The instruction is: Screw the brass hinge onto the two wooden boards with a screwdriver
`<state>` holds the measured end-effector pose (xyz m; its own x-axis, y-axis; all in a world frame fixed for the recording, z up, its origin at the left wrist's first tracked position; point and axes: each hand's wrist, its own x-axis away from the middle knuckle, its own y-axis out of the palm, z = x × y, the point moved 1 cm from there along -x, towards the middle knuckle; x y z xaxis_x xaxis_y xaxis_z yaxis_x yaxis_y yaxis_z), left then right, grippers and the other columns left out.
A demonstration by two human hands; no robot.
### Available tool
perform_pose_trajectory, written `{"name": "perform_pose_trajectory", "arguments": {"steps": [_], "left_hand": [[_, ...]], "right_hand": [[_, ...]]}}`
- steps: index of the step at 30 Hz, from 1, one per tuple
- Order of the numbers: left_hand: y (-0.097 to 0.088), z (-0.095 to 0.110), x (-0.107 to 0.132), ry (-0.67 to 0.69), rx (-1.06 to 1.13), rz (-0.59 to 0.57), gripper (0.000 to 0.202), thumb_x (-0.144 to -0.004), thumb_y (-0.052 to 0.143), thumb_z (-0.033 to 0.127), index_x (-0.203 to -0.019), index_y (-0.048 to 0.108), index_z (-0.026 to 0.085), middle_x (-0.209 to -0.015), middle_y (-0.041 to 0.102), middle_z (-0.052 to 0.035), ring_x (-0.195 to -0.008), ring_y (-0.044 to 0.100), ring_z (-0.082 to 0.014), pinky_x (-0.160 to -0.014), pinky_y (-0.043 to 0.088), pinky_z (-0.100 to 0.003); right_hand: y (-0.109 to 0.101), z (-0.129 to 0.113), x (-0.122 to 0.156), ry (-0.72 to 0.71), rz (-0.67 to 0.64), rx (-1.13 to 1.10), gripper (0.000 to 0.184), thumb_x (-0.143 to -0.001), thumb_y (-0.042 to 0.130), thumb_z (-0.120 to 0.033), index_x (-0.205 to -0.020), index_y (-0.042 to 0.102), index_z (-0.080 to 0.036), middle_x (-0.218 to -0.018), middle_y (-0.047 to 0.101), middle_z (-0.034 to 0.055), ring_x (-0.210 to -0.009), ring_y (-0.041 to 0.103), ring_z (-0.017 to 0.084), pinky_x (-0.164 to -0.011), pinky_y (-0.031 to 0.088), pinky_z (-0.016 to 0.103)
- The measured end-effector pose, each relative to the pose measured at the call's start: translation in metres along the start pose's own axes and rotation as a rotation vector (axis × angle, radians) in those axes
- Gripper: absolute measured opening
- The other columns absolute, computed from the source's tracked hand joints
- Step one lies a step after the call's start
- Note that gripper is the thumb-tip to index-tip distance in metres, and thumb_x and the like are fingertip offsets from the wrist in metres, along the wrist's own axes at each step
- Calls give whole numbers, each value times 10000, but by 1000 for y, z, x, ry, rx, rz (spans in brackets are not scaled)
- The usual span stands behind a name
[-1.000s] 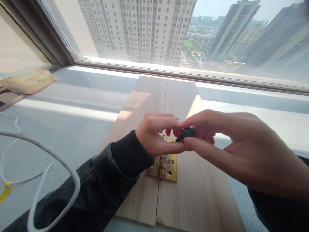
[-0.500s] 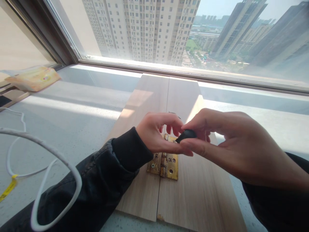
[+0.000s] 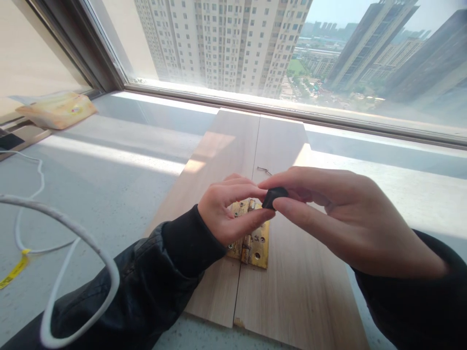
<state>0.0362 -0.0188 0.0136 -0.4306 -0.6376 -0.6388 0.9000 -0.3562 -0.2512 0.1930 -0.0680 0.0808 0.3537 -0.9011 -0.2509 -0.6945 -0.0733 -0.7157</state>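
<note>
A small black knob-like piece [image 3: 274, 196], which looks like a stubby screwdriver's handle, is held above the brass hinge [image 3: 257, 253]. My right hand [image 3: 328, 214] pinches it between thumb and fingers from the right. From the left, my left hand [image 3: 233, 204] closes thumb and fingertips around its near end; any tip is hidden there. The hinge lies flat across the seam of two pale wooden boards [image 3: 292, 296]. Cross-head screws sit in its left leaf, and open holes show in the right leaf. My left hand covers part of it.
Loose screws [image 3: 263, 169] lie on the boards beyond my hands. A white cable [image 3: 105, 260] with a yellow tag [image 3: 14, 272] loops at the left. An orange-and-white packet [image 3: 60, 111] rests by the window frame [image 3: 175, 96], which borders the sill behind the boards.
Both hands have shifted slightly left and the black piece has turned and moved up-left, its narrow end now hidden by my left fingers. The view has tilted a little.
</note>
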Motion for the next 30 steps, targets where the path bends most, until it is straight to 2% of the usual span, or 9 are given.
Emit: {"name": "perform_pose_trajectory", "arguments": {"steps": [5,9,12,15,17,19,23,27,30], "left_hand": [[2,6,5,10,-112,98,222,-563,773,203,-731,639,145,-702,661,-37,-642,571,-135,-637,481,-299],[3,5,7,-4,-98,100,149,-603,766,188,-669,641,141,-702,650,-45,-658,590,-137,-624,485,-281],[2,4,7,1,-79,61,99,-666,720,188,-732,662,141,-751,669,-59,-708,598,-150,-663,489,-299],[0,5,5,38,-106,44,93,-715,677,212,-776,670,143,-786,691,-71,-729,583,-159,-705,473,-331],[-1,6,5,32,-129,22,107,-726,674,236,-780,669,144,-793,694,-74,-729,577,-163,-721,463,-349],[-1,7,5,10,-142,25,169,-684,718,281,-768,661,145,-779,684,-70,-716,573,-166,-711,461,-354],[1,3,6,12,-148,104,342,-537,810,351,-735,622,145,-716,653,-49,-664,558,-160,-637,463,-328],[3,1,7,32,-176,112,215,-604,775,263,-673,607,148,-680,642,-36,-644,548,-141,-623,452,-304],[2,2,7,9,-160,84,164,-645,745,231,-650,600,156,-660,628,-21,-646,535,-133,-633,452,-298]], "right_hand": [[5,-3,2,-11,47,112,146,-791,622,-337,-833,621,-197,-575,512,-36,-507,456,89,-461,361,246],[11,1,2,33,153,107,254,-705,704,-377,-697,533,-189,-520,437,-56,-462,388,77,-411,300,239],[13,4,0,67,121,-26,265,-696,715,-373,-804,559,-188,-599,499,-41,-508,446,87,-430,333,235],[13,5,-2,29,24,-145,233,-822,588,-341,-1007,587,-199,-710,563,-12,-596,508,101,-507,399,242],[13,6,-3,9,-6,-151,196,-866,525,-317,-995,613,-197,-740,591,5,-641,532,108,-549,419,250],[14,6,-2,14,-9,-123,181,-854,545,-331,-933,628,-190,-734,605,11,-644,539,113,-537,413,250],[19,7,-1,75,98,-83,211,-759,662,-375,-801,589,-181,-585,527,-31,-504,441,81,-425,314,228],[28,7,-1,129,235,-177,277,-667,748,-349,-708,532,-181,-582,507,-38,-494,417,72,-407,287,219],[30,7,-2,116,246,-165,279,-674,741,-360,-708,531,-179,-578,490,-43,-497,388,69,-416,296,219]]}}
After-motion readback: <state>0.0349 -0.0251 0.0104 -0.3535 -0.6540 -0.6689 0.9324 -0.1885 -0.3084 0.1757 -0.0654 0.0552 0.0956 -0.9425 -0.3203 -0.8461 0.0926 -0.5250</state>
